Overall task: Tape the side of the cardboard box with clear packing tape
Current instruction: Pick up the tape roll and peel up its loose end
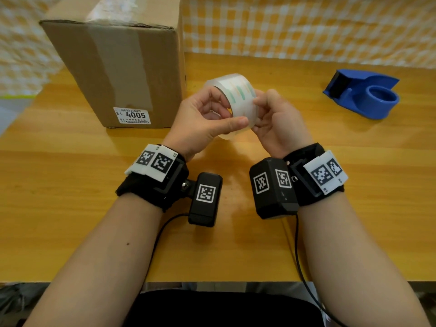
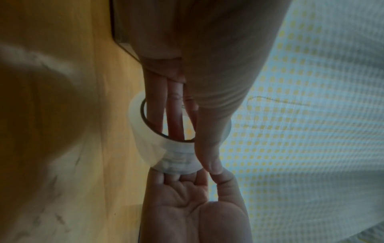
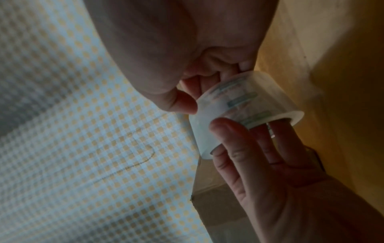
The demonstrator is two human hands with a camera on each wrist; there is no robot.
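A brown cardboard box (image 1: 113, 67) stands upright at the back left of the table, with a strip of tape down its near face and a white label reading 4005. Just right of it, both hands hold a roll of clear packing tape (image 1: 238, 90) above the table. My left hand (image 1: 212, 114) has its fingers (image 2: 158, 102) through the roll's core and its thumb across the outer face. My right hand (image 1: 259, 112) is curled against the roll's right side, its thumb and fingertips (image 3: 182, 102) pinching at the tape (image 3: 249, 98) surface. No loose tape end shows.
A blue tape dispenser (image 1: 363, 93) sits empty at the back right of the wooden table (image 1: 70, 185). A yellow-checked cloth (image 1: 306, 27) hangs behind the table. Black cables run from both wrist cameras over the table's near edge.
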